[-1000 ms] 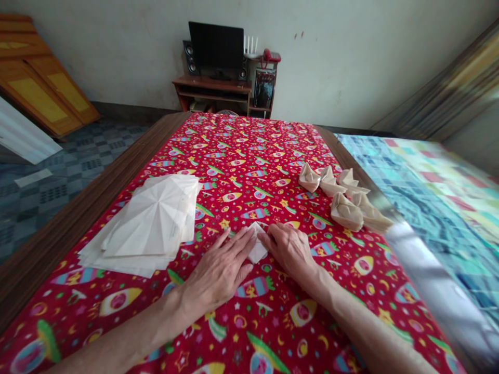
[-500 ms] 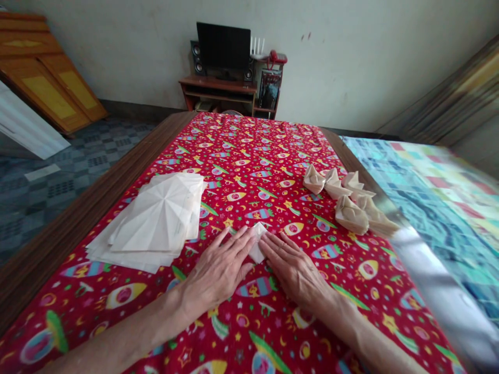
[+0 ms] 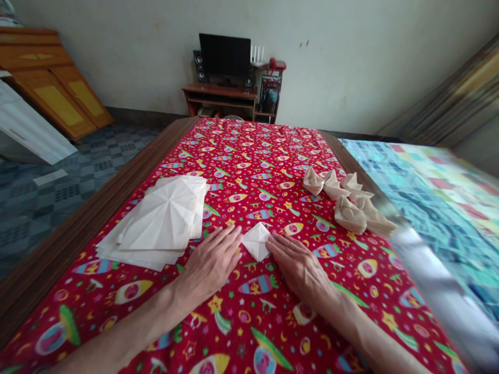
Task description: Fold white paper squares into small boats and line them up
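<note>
A small folded piece of white paper (image 3: 257, 242), kite-shaped, lies flat on the red patterned cloth (image 3: 249, 317) between my hands. My left hand (image 3: 215, 254) rests flat just left of it, fingers stretched out and holding nothing, its tips close to the paper's left corner. On the other side my right hand (image 3: 295, 259) lies with its fingers extended, the tips at the paper's right edge. To the left sits a stack of creased paper sheets (image 3: 159, 218). Several folded paper shapes with pointed tips (image 3: 350, 213) stand in a group at the right.
Brown wooden edges (image 3: 128, 166) border the cloth. A bed with a blue patchwork cover (image 3: 413, 208) adjoins on the right. Beyond the far end stand a small desk (image 3: 220, 93) with a black monitor (image 3: 225, 57) and a red telephone (image 3: 276, 65). A wooden cabinet (image 3: 58, 88) stands at the left.
My left hand has slid left off the folded paper, and my right hand has drawn slightly right, uncovering more of it. The whole view has shifted a little.
</note>
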The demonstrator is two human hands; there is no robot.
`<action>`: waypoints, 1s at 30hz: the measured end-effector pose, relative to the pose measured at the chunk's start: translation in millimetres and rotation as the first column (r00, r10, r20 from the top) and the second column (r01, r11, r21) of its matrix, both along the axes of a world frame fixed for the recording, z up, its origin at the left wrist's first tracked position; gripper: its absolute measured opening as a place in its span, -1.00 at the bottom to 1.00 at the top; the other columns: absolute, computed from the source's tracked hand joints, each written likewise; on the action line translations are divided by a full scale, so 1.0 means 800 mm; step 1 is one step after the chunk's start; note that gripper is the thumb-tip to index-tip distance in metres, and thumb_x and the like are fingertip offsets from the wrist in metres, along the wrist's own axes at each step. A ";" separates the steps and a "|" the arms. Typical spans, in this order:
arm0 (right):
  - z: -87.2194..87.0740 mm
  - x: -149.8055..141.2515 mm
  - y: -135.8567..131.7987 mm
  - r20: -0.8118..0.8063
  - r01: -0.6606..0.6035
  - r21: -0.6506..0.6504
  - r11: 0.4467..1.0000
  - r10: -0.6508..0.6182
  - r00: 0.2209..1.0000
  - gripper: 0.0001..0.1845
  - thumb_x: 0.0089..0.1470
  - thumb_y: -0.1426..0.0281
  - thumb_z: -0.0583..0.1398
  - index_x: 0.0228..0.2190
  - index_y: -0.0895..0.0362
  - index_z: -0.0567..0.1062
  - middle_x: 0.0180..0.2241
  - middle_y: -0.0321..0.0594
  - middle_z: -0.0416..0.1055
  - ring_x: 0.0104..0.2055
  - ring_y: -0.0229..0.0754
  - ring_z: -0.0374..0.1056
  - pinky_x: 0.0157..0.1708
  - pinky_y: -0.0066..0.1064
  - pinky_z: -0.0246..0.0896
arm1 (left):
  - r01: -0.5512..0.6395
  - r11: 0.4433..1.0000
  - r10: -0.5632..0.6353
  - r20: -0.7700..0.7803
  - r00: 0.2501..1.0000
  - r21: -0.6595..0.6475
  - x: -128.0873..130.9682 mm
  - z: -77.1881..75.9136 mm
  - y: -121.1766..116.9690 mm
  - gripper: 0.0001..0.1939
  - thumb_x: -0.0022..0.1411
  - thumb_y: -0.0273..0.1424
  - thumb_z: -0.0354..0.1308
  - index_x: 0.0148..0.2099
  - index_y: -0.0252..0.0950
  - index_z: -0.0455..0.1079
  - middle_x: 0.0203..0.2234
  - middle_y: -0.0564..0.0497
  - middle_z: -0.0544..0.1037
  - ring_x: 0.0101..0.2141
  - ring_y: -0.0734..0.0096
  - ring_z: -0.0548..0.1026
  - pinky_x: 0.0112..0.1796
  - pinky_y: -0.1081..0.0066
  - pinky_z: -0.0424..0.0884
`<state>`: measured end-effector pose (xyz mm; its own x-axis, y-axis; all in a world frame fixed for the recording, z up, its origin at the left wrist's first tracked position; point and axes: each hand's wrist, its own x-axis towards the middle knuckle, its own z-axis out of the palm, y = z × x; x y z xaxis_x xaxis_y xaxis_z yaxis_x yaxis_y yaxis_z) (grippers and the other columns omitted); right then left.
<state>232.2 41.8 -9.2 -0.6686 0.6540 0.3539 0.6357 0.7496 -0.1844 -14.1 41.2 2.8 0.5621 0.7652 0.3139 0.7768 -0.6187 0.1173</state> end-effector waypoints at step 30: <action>0.037 -0.050 0.035 -0.572 0.076 -0.708 0.702 -0.633 0.521 -0.68 0.04 0.14 0.13 -0.33 0.16 0.41 -0.62 -0.37 0.31 -0.64 -0.34 0.15 -0.65 -0.52 0.00 | 0.165 0.881 0.239 0.716 0.656 -0.444 0.044 0.002 0.041 -0.54 0.25 -0.28 0.03 0.15 -0.29 0.10 -0.10 -0.16 0.46 -0.15 0.28 0.49 -0.19 0.32 0.46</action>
<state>192.0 69.6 20.5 0.0027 0.9978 0.0664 0.2317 0.0640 -0.9707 20.9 73.7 4.7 0.2634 0.9365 0.2314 0.3212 -0.3113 0.8944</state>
